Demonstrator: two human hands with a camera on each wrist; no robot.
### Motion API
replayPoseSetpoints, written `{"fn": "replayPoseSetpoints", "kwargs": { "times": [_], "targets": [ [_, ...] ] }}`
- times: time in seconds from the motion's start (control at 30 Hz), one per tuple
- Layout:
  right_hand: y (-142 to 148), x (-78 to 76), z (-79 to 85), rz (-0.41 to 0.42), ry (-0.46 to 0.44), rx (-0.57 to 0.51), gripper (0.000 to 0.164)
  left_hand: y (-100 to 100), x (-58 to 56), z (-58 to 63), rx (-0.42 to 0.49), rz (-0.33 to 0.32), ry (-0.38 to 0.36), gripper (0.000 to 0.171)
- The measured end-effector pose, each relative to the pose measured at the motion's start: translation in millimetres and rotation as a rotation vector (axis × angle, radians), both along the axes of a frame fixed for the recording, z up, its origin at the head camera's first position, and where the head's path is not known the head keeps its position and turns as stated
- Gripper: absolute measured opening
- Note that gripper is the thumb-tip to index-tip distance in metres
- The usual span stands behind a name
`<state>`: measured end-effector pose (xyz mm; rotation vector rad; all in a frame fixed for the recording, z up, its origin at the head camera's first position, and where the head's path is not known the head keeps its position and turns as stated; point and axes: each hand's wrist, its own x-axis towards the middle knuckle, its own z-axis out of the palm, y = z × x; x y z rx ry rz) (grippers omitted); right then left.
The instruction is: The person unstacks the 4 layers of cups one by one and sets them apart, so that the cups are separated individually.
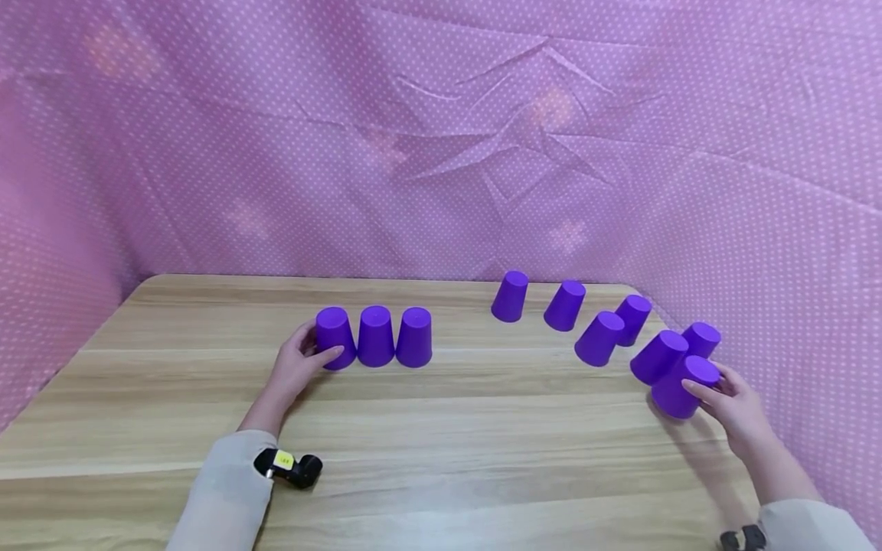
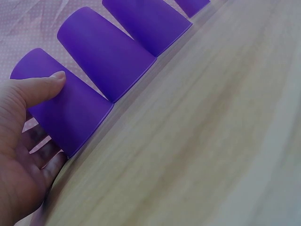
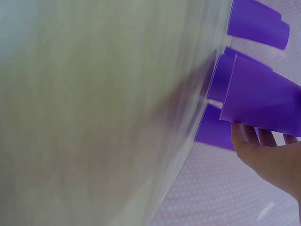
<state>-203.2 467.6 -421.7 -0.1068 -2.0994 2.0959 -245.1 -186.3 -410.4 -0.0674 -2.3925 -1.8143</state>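
Purple plastic, seemingly: my L grip (image 1: 292,371) holds the leftmost cup (image 1: 338,335) of 3 in a touching row on the counter (image 1: 448,459), prob. to steady it. My R grip (image 1: 740,409) holds the nearest R cup (image 1: 674,396) by its side, mouth down, apparently lifted, prob. b/c that leaves its rim clear.

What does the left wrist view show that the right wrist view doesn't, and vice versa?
Left wrist only: the left hand gripping the end cup of a row, thumb across its side, with the next cup right beside it.

Right wrist only: the right hand holding the front cup, with other cups beyond it.

Both: purple cups, wood-grain tabletop and dotted pink cloth.
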Motion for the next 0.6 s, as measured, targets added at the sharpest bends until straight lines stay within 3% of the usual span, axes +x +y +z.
{"fn": "replayPoseSetpoints", "kwargs": {
  "times": [0.37, 0.6],
  "targets": [
    [21, 14.4, 1.8, -0.075, -0.057, -0.001, 0.048, 0, 0.6, -2.2, -0.007, 0.0, -0.005, 0.072],
    [30, 16.0, 1.1, -0.101, -0.075, 0.004, 0.045, 1, 2.6, -0.5, -0.002, 0.004, 0.006, 0.07]
  ]
}}
